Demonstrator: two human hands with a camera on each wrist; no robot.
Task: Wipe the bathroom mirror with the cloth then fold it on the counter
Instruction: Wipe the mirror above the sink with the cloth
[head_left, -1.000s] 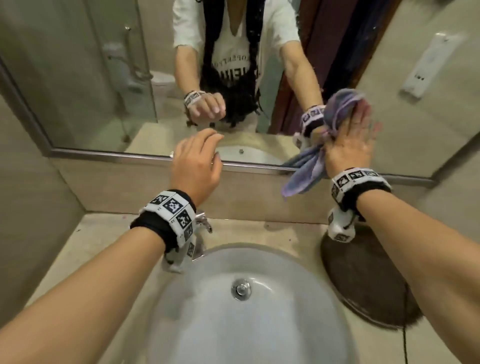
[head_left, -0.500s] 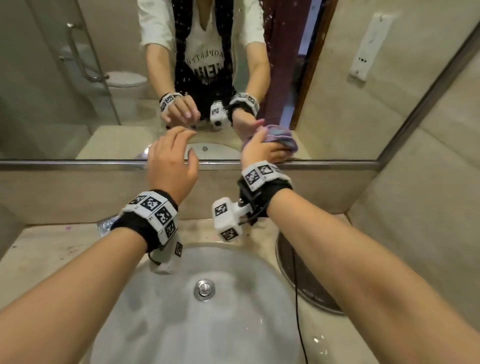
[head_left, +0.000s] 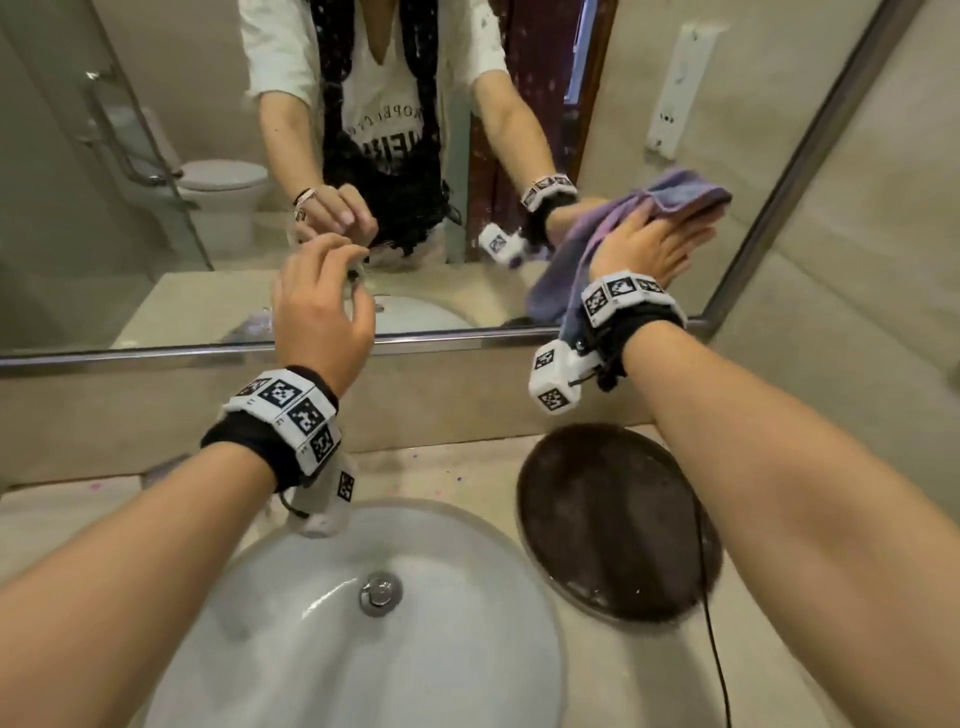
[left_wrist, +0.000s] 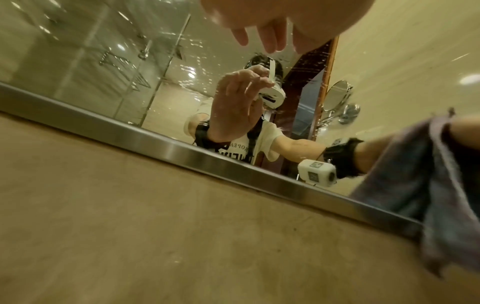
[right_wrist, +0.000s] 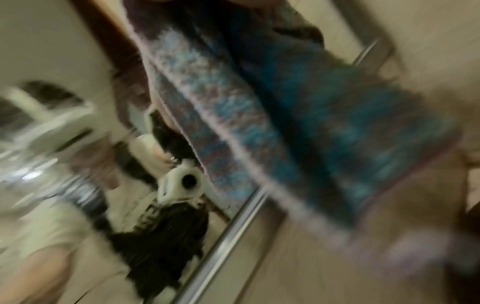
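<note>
The wall mirror (head_left: 156, 182) spans the wall above the counter, edged by a metal strip (left_wrist: 182, 150). My right hand (head_left: 649, 249) lies flat, fingers straight, pressing a purple-blue cloth (head_left: 680, 195) against the glass near the mirror's lower right corner. Part of the cloth (left_wrist: 415, 185) hangs below the palm over the frame, and it fills the blurred right wrist view as the cloth (right_wrist: 285, 123). My left hand (head_left: 322, 301) hovers in front of the mirror's lower middle, fingers loosely curled, holding nothing; its fingertips (left_wrist: 270, 41) show at the top of the left wrist view.
A white basin (head_left: 363, 623) with a metal drain (head_left: 381, 592) sits in the beige counter (head_left: 649, 675) below my arms. A dark round mat (head_left: 618, 519) lies to its right, with a thin black cable (head_left: 711, 623) crossing it. A side wall closes in on the right.
My right hand has swept the cloth from the mirror's lower middle out to the right, and its fingers have flattened. The left hand has stayed hovering in about the same place.
</note>
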